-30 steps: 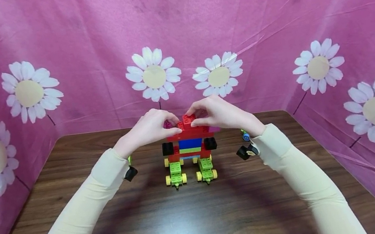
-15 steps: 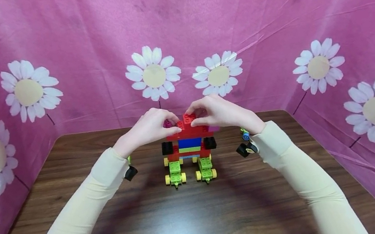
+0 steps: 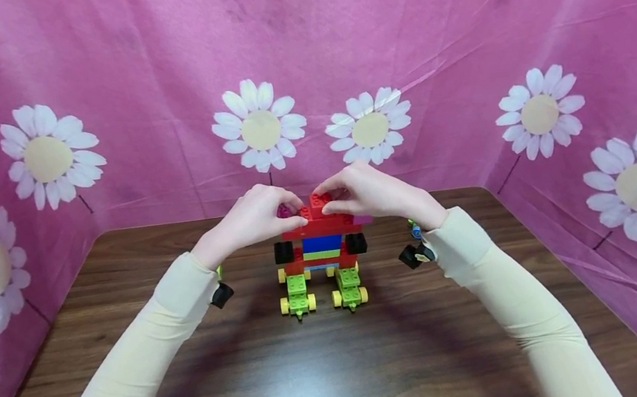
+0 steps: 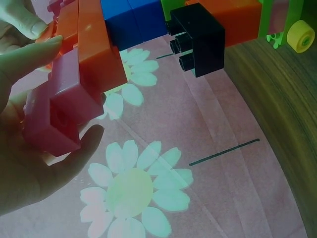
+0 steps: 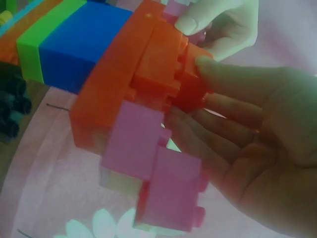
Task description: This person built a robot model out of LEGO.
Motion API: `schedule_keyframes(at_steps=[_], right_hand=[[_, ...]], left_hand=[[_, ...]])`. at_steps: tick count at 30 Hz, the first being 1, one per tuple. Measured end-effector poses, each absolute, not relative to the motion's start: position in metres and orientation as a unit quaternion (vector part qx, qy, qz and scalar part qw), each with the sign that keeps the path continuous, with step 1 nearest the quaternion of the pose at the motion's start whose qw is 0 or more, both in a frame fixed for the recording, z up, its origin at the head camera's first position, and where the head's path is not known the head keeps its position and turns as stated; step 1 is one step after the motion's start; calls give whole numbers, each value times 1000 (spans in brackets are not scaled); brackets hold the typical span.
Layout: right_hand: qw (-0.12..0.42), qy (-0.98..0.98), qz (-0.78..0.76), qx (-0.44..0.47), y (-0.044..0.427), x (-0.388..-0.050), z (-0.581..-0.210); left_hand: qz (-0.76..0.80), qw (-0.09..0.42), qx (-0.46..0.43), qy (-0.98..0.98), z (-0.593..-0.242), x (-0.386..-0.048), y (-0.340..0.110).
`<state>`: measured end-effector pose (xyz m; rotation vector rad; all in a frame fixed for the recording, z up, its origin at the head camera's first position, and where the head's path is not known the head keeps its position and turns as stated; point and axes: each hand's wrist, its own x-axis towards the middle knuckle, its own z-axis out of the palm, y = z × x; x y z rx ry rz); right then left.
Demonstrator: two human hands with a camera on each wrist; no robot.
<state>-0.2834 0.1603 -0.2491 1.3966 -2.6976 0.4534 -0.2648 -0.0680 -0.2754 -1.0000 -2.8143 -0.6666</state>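
Observation:
A figure of toy building bricks stands upright on the table, with a blue brick in its body and green wheeled feet. My right hand pinches the topmost red brick between thumb and fingers. On the left, my left hand grips the red brick just below it, thumb on the near face. Stepped pink bricks jut out at one side; another pink pair lies inside the curve of my left fingers. Behind the figure, some fingertips are hidden.
Black bricks stick out at both sides of the body. Wrist-worn dark pieces hang by each sleeve. A pink cloth with daisies rises behind the wooden table.
The topmost red brick and my right hand shift very slightly left in the head view. Both hands keep their hold, and the figure stays in place.

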Motion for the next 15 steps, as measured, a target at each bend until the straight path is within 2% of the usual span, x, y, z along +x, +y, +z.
schedule_keyframes(at_steps=[15], right_hand=[[55,-883,179,430,159,-276,-257]], left_hand=[[-219,40,-325,-919,-274,-263,-69]])
